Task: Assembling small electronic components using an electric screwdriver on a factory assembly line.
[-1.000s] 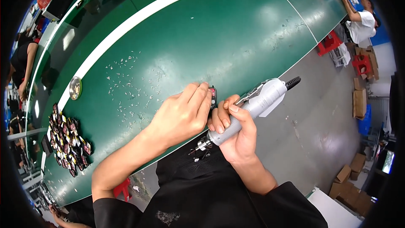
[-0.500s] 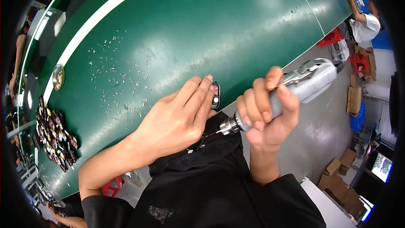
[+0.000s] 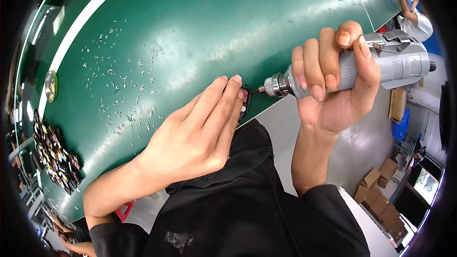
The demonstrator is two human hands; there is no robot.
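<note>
Near the table's front edge, my left hand [image 3: 200, 131] holds down a small black electronic device [image 3: 243, 110], its fingers pressed together along the device's left side. A red patch and a white round part show on the device, and the rest lies under my fingers. In my right hand [image 3: 328, 74], fingers wrapped round the barrel, is a grey electric screwdriver [image 3: 407, 64] with a metal clip. It lies nearly level, its thin bit [image 3: 257, 90] pointing left at the device's upper end. The bit's tip reaches the device, though I cannot tell whether it sits in a screw.
Many tiny silvery screws [image 3: 151, 112] lie scattered over the green table [image 3: 214, 28] to the left. Beyond them are a round dish [image 3: 51, 86] and a heap of small dark devices [image 3: 56, 157]. Cardboard boxes [image 3: 381, 207] stand on the floor at right. Other people sit at far right and lower left.
My right hand has raised the screwdriver up and to the right, and its bit has gone from below the device to its upper end. My left hand stays on the device.
</note>
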